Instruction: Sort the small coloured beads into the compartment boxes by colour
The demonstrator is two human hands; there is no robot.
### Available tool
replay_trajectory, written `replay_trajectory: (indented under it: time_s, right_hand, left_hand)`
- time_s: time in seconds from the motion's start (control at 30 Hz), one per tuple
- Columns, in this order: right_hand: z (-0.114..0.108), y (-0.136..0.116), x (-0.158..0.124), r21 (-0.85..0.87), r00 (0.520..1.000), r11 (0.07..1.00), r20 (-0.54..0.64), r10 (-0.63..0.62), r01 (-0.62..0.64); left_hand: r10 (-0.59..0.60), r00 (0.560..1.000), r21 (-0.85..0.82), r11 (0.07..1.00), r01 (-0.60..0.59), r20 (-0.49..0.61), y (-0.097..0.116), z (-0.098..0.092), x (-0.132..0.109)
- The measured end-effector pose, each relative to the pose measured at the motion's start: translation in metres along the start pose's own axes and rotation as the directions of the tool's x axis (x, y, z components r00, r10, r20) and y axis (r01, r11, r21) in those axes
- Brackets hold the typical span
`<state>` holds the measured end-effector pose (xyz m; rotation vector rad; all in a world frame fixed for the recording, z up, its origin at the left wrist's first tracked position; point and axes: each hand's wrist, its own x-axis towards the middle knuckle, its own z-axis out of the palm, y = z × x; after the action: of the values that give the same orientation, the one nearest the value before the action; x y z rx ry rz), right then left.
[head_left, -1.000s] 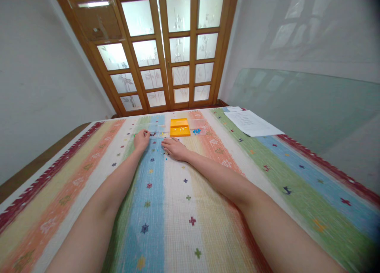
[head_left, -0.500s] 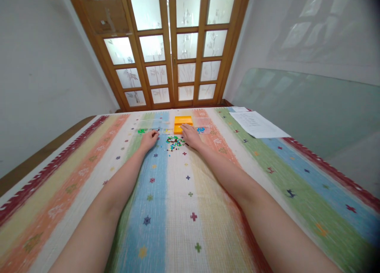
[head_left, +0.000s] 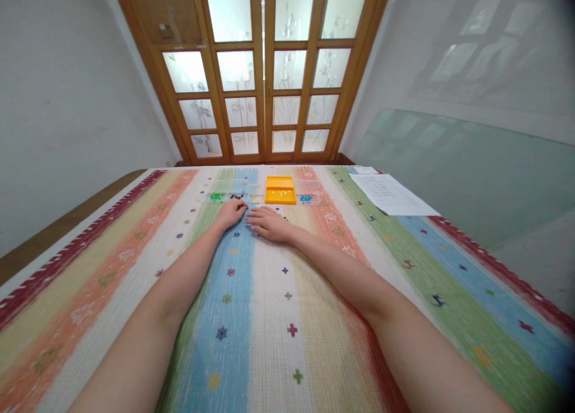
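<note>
My left hand (head_left: pixel 232 213) rests on the cloth just in front of a clear tray of small pieces. Its fingertips are pinched; whatever they hold is too small to make out. My right hand (head_left: pixel 269 224) lies low over the middle of the table, fingers stretched to the left, close to the left fingertips. It covers most of a pile of tiny mixed-colour pieces. Behind my hands stands an open yellow box (head_left: pixel 281 201) with small white pieces inside. To its left are green pieces (head_left: pixel 216 197), dark red pieces (head_left: pixel 236 196) and yellow pieces (head_left: pixel 254 199); blue pieces (head_left: pixel 306 199) lie to its right.
A striped, patterned tablecloth (head_left: pixel 269 317) covers the table. Printed paper sheets (head_left: pixel 390 194) lie at the far right. Beyond the table's far edge is a wooden door (head_left: pixel 265 90) with glass panes. A pale glass-like panel (head_left: pixel 449 167) leans along the right wall.
My right hand has moved from the yellow box toward me and left, over the pile. My left hand has shifted slightly right, its fingertips still together. The view has tilted a little.
</note>
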<state>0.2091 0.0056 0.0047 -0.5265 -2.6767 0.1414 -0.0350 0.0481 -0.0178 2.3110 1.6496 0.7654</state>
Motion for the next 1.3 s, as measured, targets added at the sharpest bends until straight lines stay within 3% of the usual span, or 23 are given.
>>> replay_trajectory:
  time_s: [0.17, 0.37, 0.5, 0.63, 0.73, 0.83, 1.0, 1.13, 1.23, 1.3]
  right_hand:
    - [0.009, -0.004, -0.002, -0.022, 0.995, 1.0, 0.095, 0.025, -0.023]
    - [0.013, -0.006, 0.003, -0.055, 0.995, 0.998, 0.095, 0.033, -0.028]
    - [0.013, -0.003, 0.003, -0.075, 0.999, 0.997, 0.032, 0.019, -0.017]
    - [0.004, 0.019, -0.003, -0.087, 0.974, 0.98, -0.153, 0.167, -0.182]
    - [-0.009, 0.045, -0.012, -0.054, 0.89, 0.943, -0.353, 0.29, -0.329]
    - [-0.022, 0.072, -0.024, -0.02, 0.743, 0.861, -0.516, 0.427, -0.508]
    - [-0.029, 0.104, -0.047, 0.061, 0.539, 0.707, -0.601, 0.59, -0.705]
    - [-0.029, 0.114, -0.058, 0.174, 0.382, 0.582, -0.603, 0.701, -0.794]
    - [-0.028, 0.115, -0.06, 0.192, 0.345, 0.538, -0.585, 0.735, -0.821]
    - [-0.028, 0.112, -0.059, 0.17, 0.363, 0.545, -0.581, 0.728, -0.821]
  left_hand:
    - [0.001, 0.999, 0.016, 1.0, -0.001, -0.043, -0.003, 0.003, 0.0]
    - [-0.033, 0.997, 0.038, 0.999, 0.036, -0.067, -0.005, 0.005, 0.001]
    - [-0.024, 0.997, 0.04, 0.999, 0.027, -0.067, -0.007, 0.006, 0.002]
    - [-0.019, 0.998, 0.044, 0.999, 0.021, -0.061, -0.009, 0.005, 0.002]
    - [-0.009, 0.998, 0.046, 0.999, 0.012, -0.056, -0.009, 0.004, 0.002]
    - [-0.02, 0.999, 0.038, 0.999, 0.022, -0.044, -0.008, 0.003, 0.002]
    - [-0.028, 0.999, 0.037, 0.999, 0.029, -0.034, -0.008, 0.002, 0.002]
    - [0.027, 0.999, 0.044, 0.999, -0.026, -0.029, -0.001, -0.001, 0.0]
    - [0.119, 0.993, 0.062, 0.991, -0.117, -0.025, 0.009, -0.003, -0.003]
    - [0.182, 0.983, 0.066, 0.981, -0.181, -0.011, 0.016, -0.004, -0.004]
